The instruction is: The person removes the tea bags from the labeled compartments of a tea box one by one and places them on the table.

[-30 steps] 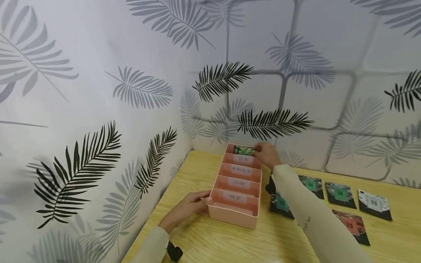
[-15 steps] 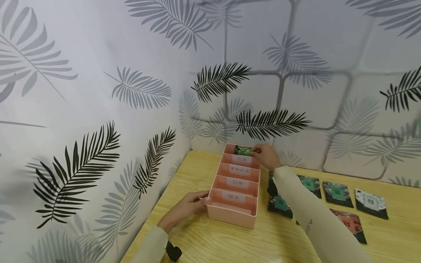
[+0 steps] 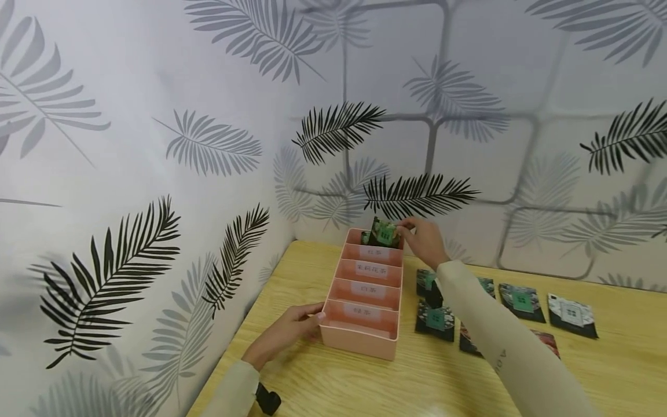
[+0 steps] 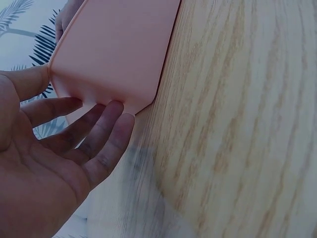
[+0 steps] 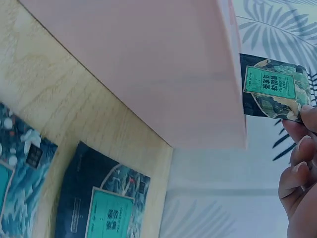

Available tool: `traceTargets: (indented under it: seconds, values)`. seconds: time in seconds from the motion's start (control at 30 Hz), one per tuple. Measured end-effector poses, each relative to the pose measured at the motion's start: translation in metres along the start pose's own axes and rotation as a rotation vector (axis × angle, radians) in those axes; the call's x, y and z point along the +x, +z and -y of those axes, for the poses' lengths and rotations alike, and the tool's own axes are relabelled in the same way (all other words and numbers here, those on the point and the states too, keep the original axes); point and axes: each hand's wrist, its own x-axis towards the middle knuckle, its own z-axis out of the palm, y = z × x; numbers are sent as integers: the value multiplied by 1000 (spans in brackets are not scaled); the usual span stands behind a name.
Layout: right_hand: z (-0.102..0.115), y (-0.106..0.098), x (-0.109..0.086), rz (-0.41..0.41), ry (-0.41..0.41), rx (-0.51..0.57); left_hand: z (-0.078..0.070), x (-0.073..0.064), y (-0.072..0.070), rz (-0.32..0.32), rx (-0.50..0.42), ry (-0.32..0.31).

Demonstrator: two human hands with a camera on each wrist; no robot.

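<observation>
A pink storage box with a row of labelled compartments stands on the wooden table. My right hand pinches a dark green tea bag by its edge, upright at the rearmost compartment, its lower part behind the divider. In the right wrist view the tea bag shows above the box's rim, thumb and index finger on its corner. Another green packet shows behind it in that compartment. My left hand grips the box's front left corner; in the left wrist view the thumb is at the rim and the fingers press the outer wall.
Several tea bags lie right of the box, among them a teal-labelled one, a green-labelled one and a white one. The right sleeve crosses over some of them. A leaf-patterned wall rises behind the table.
The tea bag in my right hand has risen from lying low in the rear compartment to standing upright, its front now facing me. My left hand keeps its place on the box.
</observation>
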Motion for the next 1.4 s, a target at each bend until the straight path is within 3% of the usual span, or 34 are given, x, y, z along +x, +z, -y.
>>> traceTargets:
  seconds: [0.5, 0.9, 1.4]
  values:
    - [1, -40, -11, -44, -51, -2, -4, -1, 0, 14, 17, -4]
    - [-4, -61, -31, 3, -90, -29, 0, 0, 1, -9, 13, -12]
    - [-22, -97, -69, 74, -4, -49, -1, -1, 2, -13, 33, -16]
